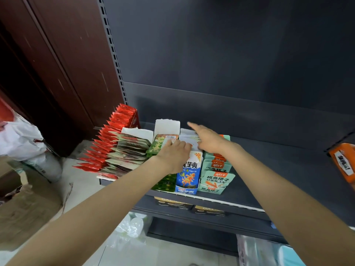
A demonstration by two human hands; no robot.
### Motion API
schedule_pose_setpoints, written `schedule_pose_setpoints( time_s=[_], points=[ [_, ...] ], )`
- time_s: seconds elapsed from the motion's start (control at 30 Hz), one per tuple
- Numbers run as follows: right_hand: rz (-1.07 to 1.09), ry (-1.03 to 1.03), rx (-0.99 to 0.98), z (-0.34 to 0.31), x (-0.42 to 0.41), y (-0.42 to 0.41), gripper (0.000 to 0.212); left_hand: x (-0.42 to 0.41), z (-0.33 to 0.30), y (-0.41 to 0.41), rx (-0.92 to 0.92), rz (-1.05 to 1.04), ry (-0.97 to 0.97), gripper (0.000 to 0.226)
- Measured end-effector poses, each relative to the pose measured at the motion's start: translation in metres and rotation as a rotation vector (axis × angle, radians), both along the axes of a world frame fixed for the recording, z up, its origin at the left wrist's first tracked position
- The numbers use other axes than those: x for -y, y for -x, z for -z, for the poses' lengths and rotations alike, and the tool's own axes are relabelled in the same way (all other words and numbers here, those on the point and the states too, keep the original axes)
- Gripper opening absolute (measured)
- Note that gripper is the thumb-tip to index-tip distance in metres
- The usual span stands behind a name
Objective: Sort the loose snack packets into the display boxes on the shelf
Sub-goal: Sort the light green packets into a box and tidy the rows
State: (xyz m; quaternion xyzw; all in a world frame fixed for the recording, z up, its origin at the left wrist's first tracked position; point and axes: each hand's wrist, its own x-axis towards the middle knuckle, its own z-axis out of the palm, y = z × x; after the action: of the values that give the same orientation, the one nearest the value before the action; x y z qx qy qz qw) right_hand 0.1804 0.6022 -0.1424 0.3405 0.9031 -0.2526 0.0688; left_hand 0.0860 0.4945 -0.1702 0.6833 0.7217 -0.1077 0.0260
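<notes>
Several display boxes stand side by side on the dark shelf [269, 169]: red packets [115, 131], pale packets [130, 150], green packets [163, 185], a blue-and-white box [189, 175] and a mint-green box [217, 179]. My left hand [173, 154] reaches over the green box and its fingers pinch the top of a green packet [160, 144] near that box's white back flap [167, 126]. My right hand [206, 140] hovers over the back of the blue-and-white and mint boxes, index finger stretched out toward the shelf's rear, holding nothing that I can see.
An orange packet [343, 164] lies at the right edge. A cardboard box [28, 208] and a white bag [21, 139] sit on the floor at left. Dark boxes [172, 202] stand on the lower shelf, with plastic wrapping [132, 225] below. Bare shelf stretches to the right.
</notes>
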Motion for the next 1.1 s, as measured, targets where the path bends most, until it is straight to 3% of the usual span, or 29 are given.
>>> schedule_pose_setpoints(
  time_s=[0.07, 0.13, 0.27, 0.33, 0.43, 0.57, 0.7, 0.8, 0.87, 1.0, 1.1],
  points=[
    [0.072, -0.039, -0.100, -0.002, 0.000, -0.008, 0.083, 0.006, 0.003, 0.000, 0.087, -0.088, -0.099, 0.066],
    [0.092, -0.021, -0.079, -0.001, 0.002, -0.013, 0.078, 0.009, 0.004, -0.001, 0.174, -0.211, -0.119, 0.085],
    [0.077, 0.102, 0.000, 0.004, 0.012, -0.005, 0.071, 0.003, 0.000, -0.002, 0.373, -0.318, 0.047, 0.098],
    [0.058, 0.095, 0.004, 0.003, 0.011, -0.004, 0.069, 0.002, -0.002, -0.004, 0.380, -0.302, 0.110, 0.098],
    [0.043, 0.057, 0.005, -0.002, 0.006, -0.013, 0.067, 0.006, -0.004, -0.009, 0.245, -0.258, 0.039, 0.101],
    [-0.028, -0.039, -0.041, -0.005, 0.006, -0.024, 0.071, 0.010, 0.003, -0.014, -0.069, -0.018, 0.058, 0.102],
    [-0.067, -0.018, -0.010, -0.002, 0.009, -0.027, 0.073, 0.004, 0.003, -0.006, -0.182, -0.011, -0.016, 0.104],
    [-0.043, 0.022, -0.017, -0.002, 0.010, -0.028, 0.072, 0.006, 0.005, -0.008, -0.120, 0.035, 0.028, 0.101],
    [-0.031, -0.013, -0.057, -0.003, 0.011, -0.028, 0.065, 0.007, 0.000, -0.007, -0.038, 0.024, -0.052, 0.093],
    [0.067, -0.220, -0.220, -0.003, 0.013, -0.036, 0.028, 0.014, -0.007, 0.002, 0.069, 0.149, -0.328, 0.044],
    [0.003, -0.196, -0.165, 0.001, 0.014, -0.044, 0.005, 0.021, -0.001, 0.005, 0.071, 0.207, -0.346, 0.026]
  ],
)
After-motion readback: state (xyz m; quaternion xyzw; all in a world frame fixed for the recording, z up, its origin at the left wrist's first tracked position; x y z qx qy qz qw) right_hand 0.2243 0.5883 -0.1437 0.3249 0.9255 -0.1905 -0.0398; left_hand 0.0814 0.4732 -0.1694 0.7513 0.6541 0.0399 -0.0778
